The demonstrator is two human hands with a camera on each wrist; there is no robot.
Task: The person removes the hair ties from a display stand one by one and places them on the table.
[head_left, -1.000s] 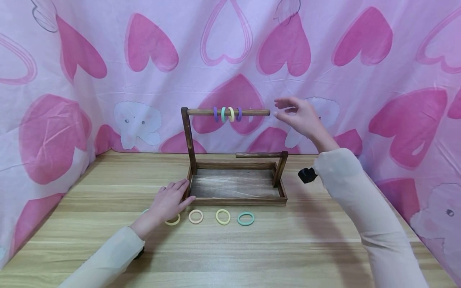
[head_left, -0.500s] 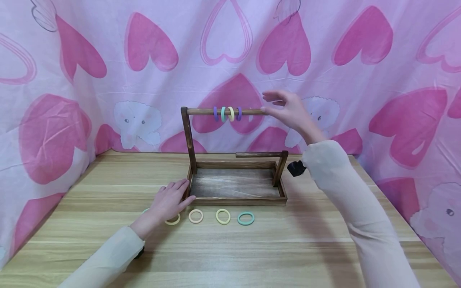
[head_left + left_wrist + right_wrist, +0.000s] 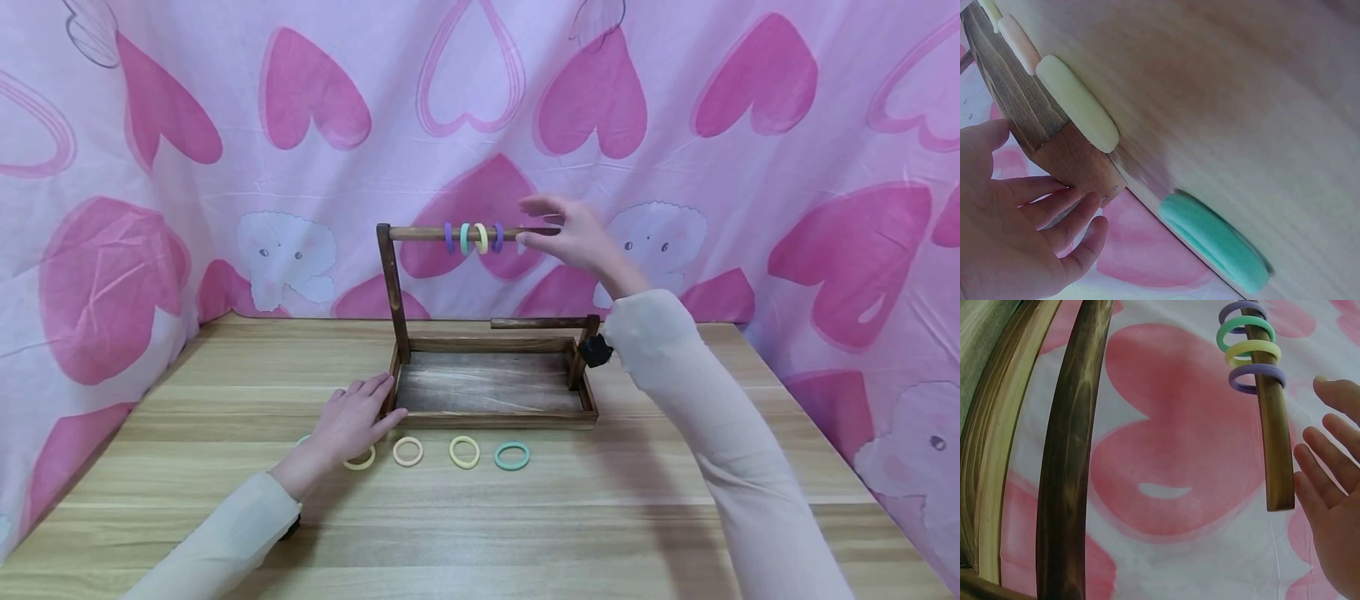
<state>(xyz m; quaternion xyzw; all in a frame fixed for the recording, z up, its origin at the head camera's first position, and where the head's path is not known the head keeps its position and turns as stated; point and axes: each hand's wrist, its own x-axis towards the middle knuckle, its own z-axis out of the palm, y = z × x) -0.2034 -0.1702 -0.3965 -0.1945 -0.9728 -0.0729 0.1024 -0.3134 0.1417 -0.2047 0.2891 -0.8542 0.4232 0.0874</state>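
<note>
My left hand (image 3: 350, 423) rests at the left front corner of a dark wooden tray stand (image 3: 495, 419), fingers extended. Close to the free end of the stand's upper rod (image 3: 423, 234) is my right hand (image 3: 577, 240), thumb and fingers apart with nothing between them. Several rings hang on that rod: a purple ring (image 3: 449, 238), a green ring (image 3: 465, 239), a yellow ring (image 3: 482, 239) and another purple ring (image 3: 498, 238). The right wrist view shows the fingers beside the rod end (image 3: 1280, 487), right of the hanging rings.
Before the stand lie a peach ring (image 3: 408, 463), a yellow ring (image 3: 465, 465) and a green ring (image 3: 512, 467). My left wrist partly covers a yellow ring (image 3: 362, 465) and another green ring (image 3: 1216, 244). A shorter lower rod (image 3: 536, 323) points left. Behind hangs a heart-patterned cloth (image 3: 315, 87).
My right hand has moved left from beyond the upper rod's end to beside it, nearing the hanging rings. The left hand, the stand and the rings have stayed still.
</note>
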